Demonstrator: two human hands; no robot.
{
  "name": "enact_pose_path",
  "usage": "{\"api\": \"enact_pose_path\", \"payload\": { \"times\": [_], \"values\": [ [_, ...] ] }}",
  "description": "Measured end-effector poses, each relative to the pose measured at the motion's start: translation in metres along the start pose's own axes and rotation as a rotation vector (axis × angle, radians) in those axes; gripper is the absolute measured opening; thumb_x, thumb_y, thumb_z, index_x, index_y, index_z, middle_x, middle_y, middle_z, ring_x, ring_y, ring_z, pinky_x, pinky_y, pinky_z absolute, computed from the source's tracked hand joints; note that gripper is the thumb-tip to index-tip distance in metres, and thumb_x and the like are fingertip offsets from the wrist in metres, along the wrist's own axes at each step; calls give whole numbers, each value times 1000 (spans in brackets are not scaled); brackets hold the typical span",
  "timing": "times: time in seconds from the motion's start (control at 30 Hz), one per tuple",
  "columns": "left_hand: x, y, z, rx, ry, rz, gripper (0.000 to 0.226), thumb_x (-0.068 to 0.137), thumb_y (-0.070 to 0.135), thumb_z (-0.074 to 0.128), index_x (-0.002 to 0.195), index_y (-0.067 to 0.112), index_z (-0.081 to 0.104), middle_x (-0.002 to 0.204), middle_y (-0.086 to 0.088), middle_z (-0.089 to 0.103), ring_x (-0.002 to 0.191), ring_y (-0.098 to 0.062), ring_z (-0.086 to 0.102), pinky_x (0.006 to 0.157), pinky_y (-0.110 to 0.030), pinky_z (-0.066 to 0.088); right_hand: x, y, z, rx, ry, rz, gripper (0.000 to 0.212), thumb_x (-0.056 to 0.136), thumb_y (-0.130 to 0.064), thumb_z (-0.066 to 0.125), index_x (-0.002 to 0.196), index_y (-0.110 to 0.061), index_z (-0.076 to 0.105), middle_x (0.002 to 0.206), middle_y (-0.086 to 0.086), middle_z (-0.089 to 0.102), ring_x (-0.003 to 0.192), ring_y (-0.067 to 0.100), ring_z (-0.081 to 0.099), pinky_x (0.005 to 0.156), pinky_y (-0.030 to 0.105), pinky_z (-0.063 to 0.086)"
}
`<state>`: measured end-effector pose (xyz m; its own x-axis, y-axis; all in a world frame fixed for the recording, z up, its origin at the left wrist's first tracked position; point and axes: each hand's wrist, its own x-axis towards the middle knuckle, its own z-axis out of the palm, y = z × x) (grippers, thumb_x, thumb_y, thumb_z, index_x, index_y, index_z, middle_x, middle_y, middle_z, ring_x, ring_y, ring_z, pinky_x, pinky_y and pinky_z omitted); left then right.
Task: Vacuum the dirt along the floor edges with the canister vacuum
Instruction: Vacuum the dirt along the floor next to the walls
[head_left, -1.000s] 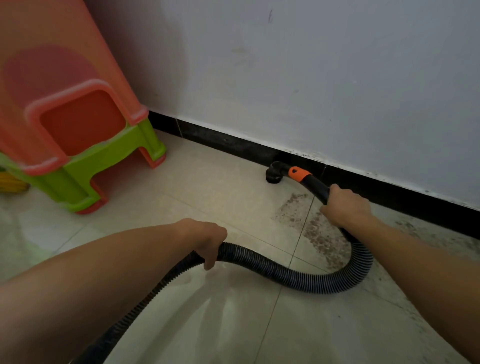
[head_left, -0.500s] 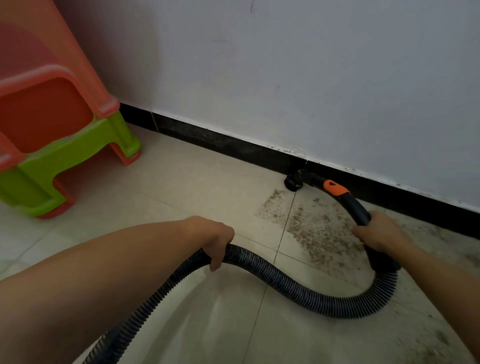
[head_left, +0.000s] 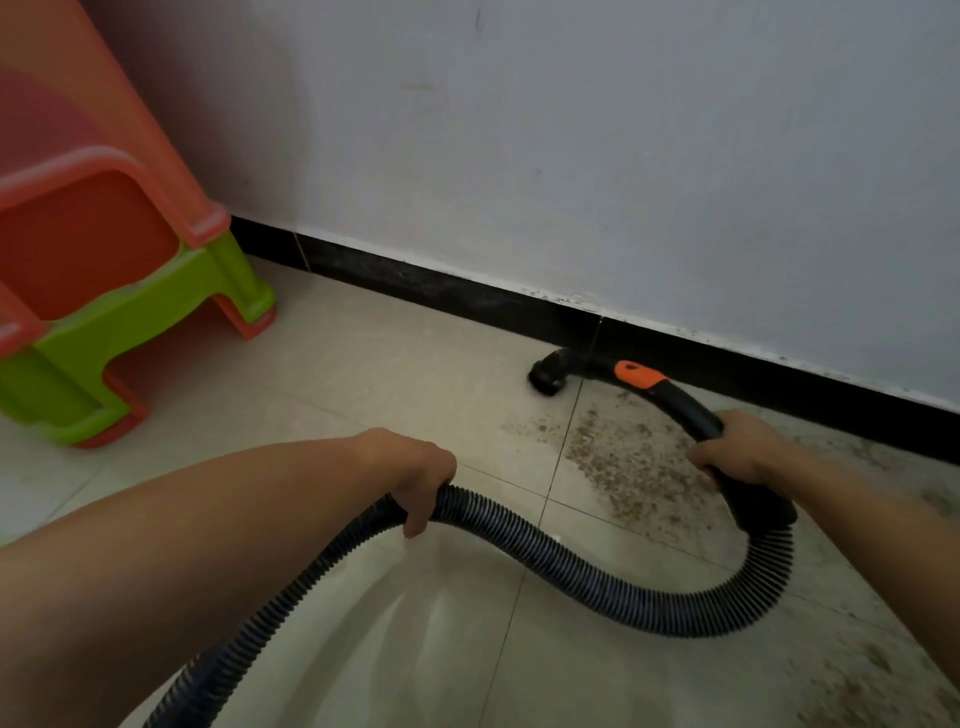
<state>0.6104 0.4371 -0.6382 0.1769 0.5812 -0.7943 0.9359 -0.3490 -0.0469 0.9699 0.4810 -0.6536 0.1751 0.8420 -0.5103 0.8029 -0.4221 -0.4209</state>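
Nozzle (head_left: 548, 375): on the floor (head_left: 363, 374) edge, against the black skirting (head_left: 447, 291), just beside the dirt patch (head_left: 623, 457). Curved handle (head_left: 675, 400): gripped by right hand (head_left: 737, 447). Ribbed hose (head_left: 571, 571): trails back, clasped by left hand (head_left: 415, 473). Stacked stools (head_left: 104, 260): far-left corner.

Dim, even light, faint sheen on floor tiles (head_left: 415, 649) (near bottom), wide-angle bending at edges
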Motion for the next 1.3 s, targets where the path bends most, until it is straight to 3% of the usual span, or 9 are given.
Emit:
{"api": "enact_pose_path", "payload": {
  "times": [0.07,0.13,0.3,0.43,0.57,0.7,0.83,1.03,1.3],
  "values": [
    [0,1,1,7,-4,-6,52,69,25,82,112,14,54,110,-6,61,99,-26,61,88,-43,53,-2,5,-3,-7,51,5,21,79,-8,73,96,-4,62,71,17,71,60,30,69,55,34,57],
    [-1,0,2,-3,-12,-3,51,68,25,83,110,15,56,107,-4,61,99,-26,61,88,-42,53,-8,5,-7,-10,-73,22,23,78,-7,74,98,-7,62,65,13,72,54,24,69,47,28,53],
    [-3,6,1,23,-7,2,49,68,24,83,107,15,55,103,-3,60,97,-25,61,84,-40,53,-14,-2,-3,-77,-43,-17,23,79,-9,74,95,-12,59,70,12,72,53,22,69,49,27,52],
    [-6,6,1,6,-3,-19,52,67,25,84,112,13,59,109,-6,64,98,-26,62,81,-37,52,-21,-11,-4,-88,-221,-29,25,78,-5,73,97,-12,59,67,10,71,49,19,67,47,24,52],
    [-9,6,3,12,-8,-23,51,68,25,83,111,12,60,107,-6,64,96,-26,63,79,-37,53,-19,-19,0,-129,-139,-49,28,77,-7,75,98,-14,58,78,13,72,53,19,69,49,26,53],
    [-14,-2,5,0,-3,-37,50,68,25,83,109,14,57,108,-6,62,96,-25,61,76,-36,51,-11,-33,4,-142,-228,-55,30,74,-7,75,99,-12,59,77,11,70,56,19,69,48,26,52],
    [-22,-14,7,54,25,-85,50,70,25,81,109,13,53,97,-4,56,86,-24,56,71,-36,49,-3,-46,21,-292,97,-72,39,77,-28,75,107,-15,54,87,7,62,74,22,63,63,32,52],
    [-29,-40,15,41,5,-139,42,68,23,81,100,16,55,95,-4,59,83,-24,58,74,-38,51,-3,-63,34,-189,-108,-91,39,75,-21,77,107,-12,57,88,9,64,76,22,63,57,27,45],
    [-19,-40,10,33,43,-124,44,71,25,80,102,17,50,99,-4,57,90,-24,58,81,-39,53,-4,-52,32,-305,192,-247,40,91,-57,51,108,-21,44,82,4,57,73,23,60,66,36,50]
  ]
}}
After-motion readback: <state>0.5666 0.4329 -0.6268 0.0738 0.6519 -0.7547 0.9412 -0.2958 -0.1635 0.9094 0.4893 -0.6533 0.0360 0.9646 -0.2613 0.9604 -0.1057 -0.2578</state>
